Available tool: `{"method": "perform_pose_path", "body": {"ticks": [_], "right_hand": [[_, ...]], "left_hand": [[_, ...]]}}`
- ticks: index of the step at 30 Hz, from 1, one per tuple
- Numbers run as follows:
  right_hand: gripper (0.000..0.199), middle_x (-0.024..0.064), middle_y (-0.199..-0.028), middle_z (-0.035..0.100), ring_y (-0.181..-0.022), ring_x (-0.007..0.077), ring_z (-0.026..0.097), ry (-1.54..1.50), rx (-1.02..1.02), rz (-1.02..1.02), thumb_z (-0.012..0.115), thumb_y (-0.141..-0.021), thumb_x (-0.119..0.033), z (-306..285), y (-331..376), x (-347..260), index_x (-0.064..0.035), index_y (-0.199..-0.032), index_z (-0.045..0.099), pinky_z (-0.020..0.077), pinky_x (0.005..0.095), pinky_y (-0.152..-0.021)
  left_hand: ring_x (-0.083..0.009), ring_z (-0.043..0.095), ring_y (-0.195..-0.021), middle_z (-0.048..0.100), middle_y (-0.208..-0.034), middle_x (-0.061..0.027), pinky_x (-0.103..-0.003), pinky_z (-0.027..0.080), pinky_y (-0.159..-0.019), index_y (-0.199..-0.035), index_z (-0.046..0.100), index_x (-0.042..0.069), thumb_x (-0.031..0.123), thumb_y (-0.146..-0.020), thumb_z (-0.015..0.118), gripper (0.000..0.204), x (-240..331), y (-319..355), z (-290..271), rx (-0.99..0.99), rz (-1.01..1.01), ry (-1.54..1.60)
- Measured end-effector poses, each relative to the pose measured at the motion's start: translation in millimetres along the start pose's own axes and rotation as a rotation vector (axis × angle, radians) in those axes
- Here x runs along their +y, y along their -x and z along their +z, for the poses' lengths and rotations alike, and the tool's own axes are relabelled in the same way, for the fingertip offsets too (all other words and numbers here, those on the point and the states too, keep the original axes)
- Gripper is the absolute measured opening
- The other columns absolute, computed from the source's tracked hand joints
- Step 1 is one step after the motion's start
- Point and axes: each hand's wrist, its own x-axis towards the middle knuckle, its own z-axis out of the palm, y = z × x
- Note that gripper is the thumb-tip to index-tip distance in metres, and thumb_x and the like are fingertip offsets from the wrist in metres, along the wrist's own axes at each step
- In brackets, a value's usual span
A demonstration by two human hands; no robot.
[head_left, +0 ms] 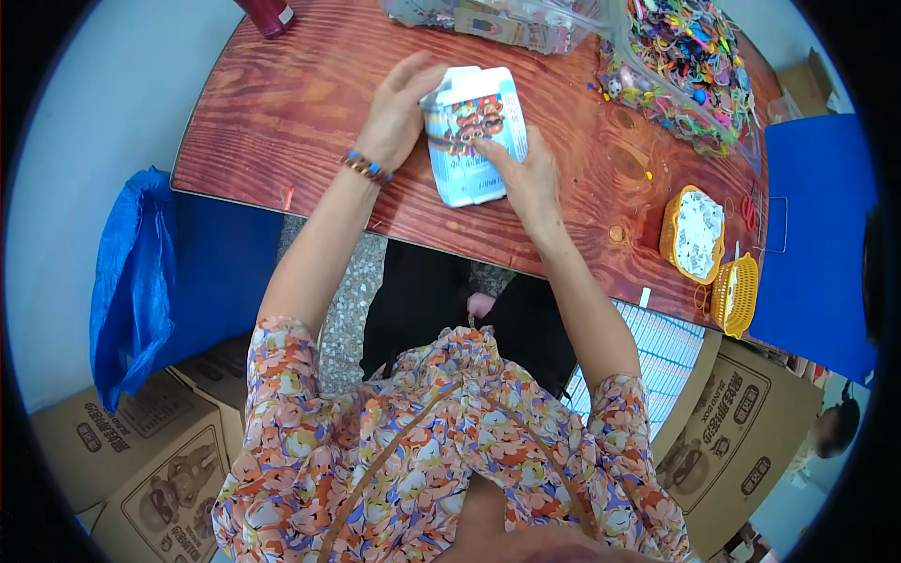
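Observation:
Above the near part of the wooden table, I have a small stack of light-blue printed flat cartons [465, 174] with cartoon figures on the front. The cartons overlap unevenly, with pale flaps at the top. My right hand [530, 183] grips their right side, its thumb lying across the front one and its other fingers hidden behind. At the upper left corner, my left hand [399, 113] has its fingers stretched out, slightly blurred; whether they touch the cartons I cannot tell. A blue and brown bracelet [366, 167] circles the left wrist.
Bags of colourful small trinkets [690, 70] and other packets [507, 28] lie along the far side of the wooden table [310, 122]. Two yellow baskets [668, 235], one holding white slips, stand at right near red scissors [748, 213]. Brown cardboard boxes [155, 441] sit below.

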Motion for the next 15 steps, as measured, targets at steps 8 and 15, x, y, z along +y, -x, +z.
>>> {"method": "perform_pose_path", "body": {"ticks": [8, 15], "right_hand": [[0.046, 0.0160, -0.095, 0.069, -0.084, 0.0205, 0.066, 0.074, 0.219, 0.014, 0.072, -0.087, -0.034, 0, -44, 1, 0.0068, -0.105, 0.059, 0.0513, 0.0340, -0.074], [0.037, 0.0080, -0.086, 0.067, -0.075, 0.0101, 0.062, -0.098, 0.084, 0.088, 0.075, -0.086, -0.027, -22, -49, 18, 0.0032, -0.101, 0.060, 0.0495, 0.0245, -0.066]], "left_hand": [[-0.0344, 0.049, -0.125, 0.049, -0.135, -0.0265, -0.039, 0.040, -0.104, -0.139, 0.042, -0.007, 0.039, -0.097, 0.057, 0.064, -27, -52, 8, 0.156, 0.329, -0.840], [-0.0425, 0.034, -0.137, 0.034, -0.148, -0.0304, -0.045, 0.027, -0.114, -0.142, 0.036, -0.008, 0.033, -0.100, 0.051, 0.061, -26, 31, 20, 0.001, 0.506, -1.204]]}}
